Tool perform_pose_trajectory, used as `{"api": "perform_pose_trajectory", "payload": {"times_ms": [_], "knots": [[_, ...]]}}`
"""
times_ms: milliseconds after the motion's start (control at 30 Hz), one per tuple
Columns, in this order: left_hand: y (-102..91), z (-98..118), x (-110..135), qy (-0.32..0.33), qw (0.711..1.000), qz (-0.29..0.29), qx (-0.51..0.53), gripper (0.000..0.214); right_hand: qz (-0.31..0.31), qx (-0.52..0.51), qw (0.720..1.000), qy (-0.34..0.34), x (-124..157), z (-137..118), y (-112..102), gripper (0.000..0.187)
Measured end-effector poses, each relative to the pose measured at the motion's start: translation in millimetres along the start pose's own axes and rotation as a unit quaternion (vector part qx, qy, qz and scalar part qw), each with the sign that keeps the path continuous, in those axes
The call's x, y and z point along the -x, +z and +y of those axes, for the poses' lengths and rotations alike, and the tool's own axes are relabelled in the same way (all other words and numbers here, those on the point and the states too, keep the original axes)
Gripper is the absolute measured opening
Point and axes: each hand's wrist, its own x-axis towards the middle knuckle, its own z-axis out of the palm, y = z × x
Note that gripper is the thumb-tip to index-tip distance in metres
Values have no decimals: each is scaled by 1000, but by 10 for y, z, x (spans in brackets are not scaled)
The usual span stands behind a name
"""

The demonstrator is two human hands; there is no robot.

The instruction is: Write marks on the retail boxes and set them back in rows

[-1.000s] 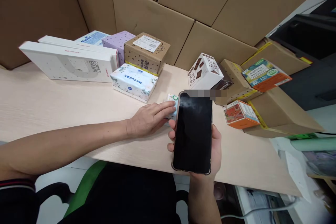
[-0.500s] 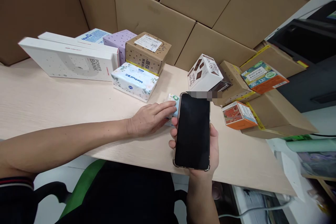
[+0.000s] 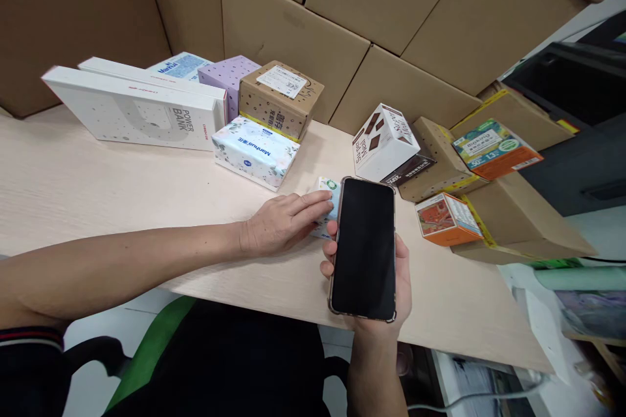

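Note:
My right hand [image 3: 402, 293] is wrapped around a smartphone [image 3: 366, 247] in a clear case with dark corners, its black screen facing me. The phone is held tilted above the front part of the table. My left hand [image 3: 288, 225] lies palm down, fingers stretched out, with the fingertips on a small light-blue pack [image 3: 333, 190]. Part of that pack is covered by my fingers and by the phone, and my left thumb is hidden. Just behind the left hand sits a floral Manhua tissue pack [image 3: 257, 155].
Two white power bank boxes [image 3: 137, 114], a purple box [image 3: 227, 71] and a brown dotted box [image 3: 278, 98] stand at back left. On the right are a white-and-brown carton [image 3: 384, 143], an orange box [image 3: 450, 221], a Bioking box [image 3: 493, 146] and an open cardboard box [image 3: 533, 208].
The whole view has shifted slightly, putting things a little further right in the picture. Both hands keep the same pose, the right still around the phone, the left on the small pack.

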Motion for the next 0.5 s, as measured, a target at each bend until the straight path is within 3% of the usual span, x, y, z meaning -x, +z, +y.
{"api": "perform_pose_trajectory", "payload": {"times_ms": [233, 333, 433, 500], "knots": [[-3, -6, 7, -1, 1000, -12, -7, 45, 6, -44, 999, 23, -25, -7, 37, 63], [-8, -2, 2, 2, 1000, -7, -18, 43, 48, 5, 999, 10, 56, -81, 21, 65], [-2, 1, 0, 6, 999, 3, -33, 42, 140, 114, 978, -108, 232, -226, -122, 67], [7, -2, 2, 9, 999, 8, -37, 41, 214, 211, 930, -214, 376, -345, -310, 66]]}}
